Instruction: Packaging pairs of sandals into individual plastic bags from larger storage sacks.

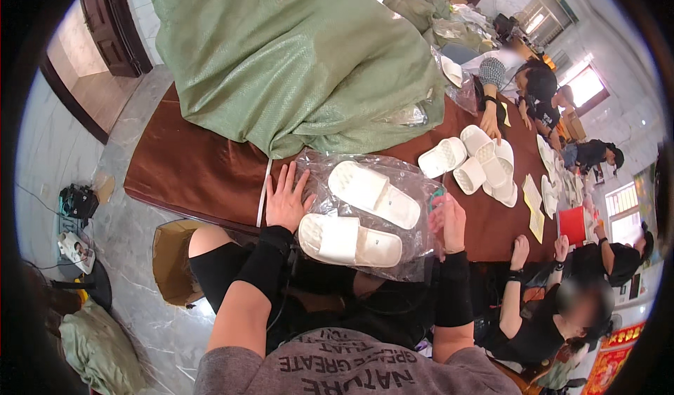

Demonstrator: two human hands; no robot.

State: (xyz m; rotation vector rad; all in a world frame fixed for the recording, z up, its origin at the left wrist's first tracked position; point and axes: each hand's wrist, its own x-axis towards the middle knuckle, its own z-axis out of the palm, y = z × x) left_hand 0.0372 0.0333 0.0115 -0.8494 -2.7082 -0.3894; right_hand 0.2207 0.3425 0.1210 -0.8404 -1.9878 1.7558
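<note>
A clear plastic bag [316, 177] lies at the table's near edge, with a pair of white slippers in it. One slipper [372, 193] is farther from me, the other slipper [351, 240] nearer; both toes point left. My left hand [284, 202] rests flat with spread fingers beside the bag's left edge, touching table and plastic. At the bag's right end my right hand [451, 219] has its fingers curled on the plastic, partly seen through it. A small teal patch [437, 197] shows by those fingers; I cannot tell what it is.
A large green woven sack [295, 65] covers the far side of the brown-covered table [189, 163]. Loose white slippers [481, 160] lie to the right, where another person's hand [490, 122] reaches in. Below the table stands a cardboard box [172, 261]. Several co-workers sit along the right.
</note>
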